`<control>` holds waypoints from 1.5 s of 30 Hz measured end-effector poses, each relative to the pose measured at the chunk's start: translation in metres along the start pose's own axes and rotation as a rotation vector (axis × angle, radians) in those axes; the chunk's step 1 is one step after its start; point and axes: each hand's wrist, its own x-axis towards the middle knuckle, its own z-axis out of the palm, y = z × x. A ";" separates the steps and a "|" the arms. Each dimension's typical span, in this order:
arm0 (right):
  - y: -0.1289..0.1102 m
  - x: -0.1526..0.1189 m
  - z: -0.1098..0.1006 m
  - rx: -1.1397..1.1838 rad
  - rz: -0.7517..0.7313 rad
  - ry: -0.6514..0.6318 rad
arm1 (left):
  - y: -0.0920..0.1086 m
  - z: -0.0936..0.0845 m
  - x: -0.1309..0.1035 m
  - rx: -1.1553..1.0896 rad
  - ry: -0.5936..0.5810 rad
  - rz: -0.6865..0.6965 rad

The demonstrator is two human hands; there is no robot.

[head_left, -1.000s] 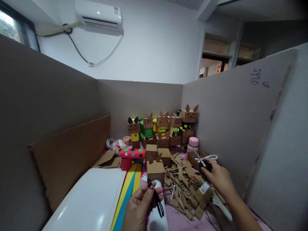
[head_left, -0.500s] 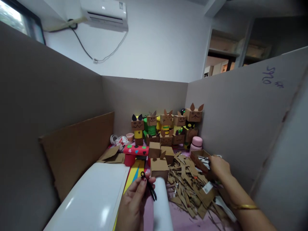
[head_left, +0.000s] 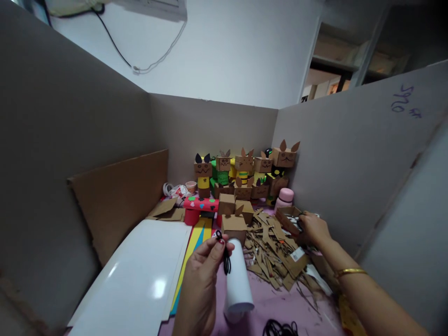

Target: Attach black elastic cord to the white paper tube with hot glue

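Note:
My left hand point(head_left: 205, 270) pinches a looped black cord point(head_left: 227, 261) between thumb and fingers, its loops hanging down. Just behind the cord lies a white paper tube point(head_left: 238, 280), open at the near end. My right hand point(head_left: 315, 228) is at a small open cardboard box point(head_left: 289, 218) on the right. Its fingers are closed round something dark at the box's edge, too small and hidden to name. Several light-coloured items lie inside that box. A second black cord bundle point(head_left: 280, 328) rests on the pink table cover point(head_left: 261, 298) at the near edge.
White sheets point(head_left: 129, 275) cover the left side. Cardboard scraps point(head_left: 271, 252) are heaped at centre right. Plain cardboard boxes point(head_left: 234, 227), a red tube point(head_left: 201, 204) and cat-faced cardboard figures point(head_left: 244, 163) stand farther back. A pink bottle point(head_left: 285, 198) stands by the right partition point(head_left: 350, 154).
The view has tipped downward, bringing the tube's near end and the second cord bundle into sight. My left hand still holds the cord; my right hand stays at the box.

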 end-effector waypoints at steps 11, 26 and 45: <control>-0.055 -0.047 -0.060 0.696 0.018 0.297 | -0.005 0.000 -0.004 0.160 -0.091 0.054; -0.178 -0.148 -0.076 2.180 -0.176 -0.493 | -0.033 0.001 0.002 0.310 -0.145 0.206; -0.172 -0.141 -0.044 2.271 -0.296 -0.658 | -0.035 0.001 0.009 0.357 -0.203 0.004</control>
